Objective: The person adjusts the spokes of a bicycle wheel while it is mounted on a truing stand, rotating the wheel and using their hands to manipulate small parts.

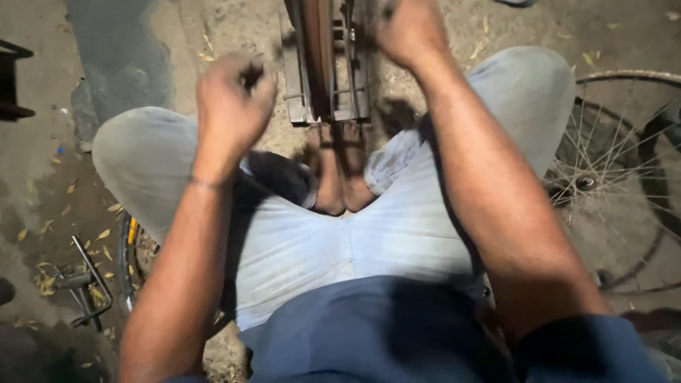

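On the ground at the far left, beside the person's knee, lie a small metal tool (84,284) and the edge of a tyre (130,250) among dry yellow leaves (105,234). The left hand (233,106) is clenched into a fist in front of the metal frame (326,78); motion blur hides whether it grips something small, so I cannot tell what is inside it. The frame, a rusty stand with a brown bar through its middle, rests on the ground between the knees, just beyond the bare feet (339,181). The right hand (410,32) is at the upper right corner of the frame, the fingers bent onto it, seemingly holding it steady. My judgement: the work is at the stage of fixing or tightening a part on this frame, and the next move needs a firm hold by the right hand while the left one works. At the right, a spoked bicycle wheel (624,177) lies flat. The surface is bare, dusty earth, dimly lit, outdoors.
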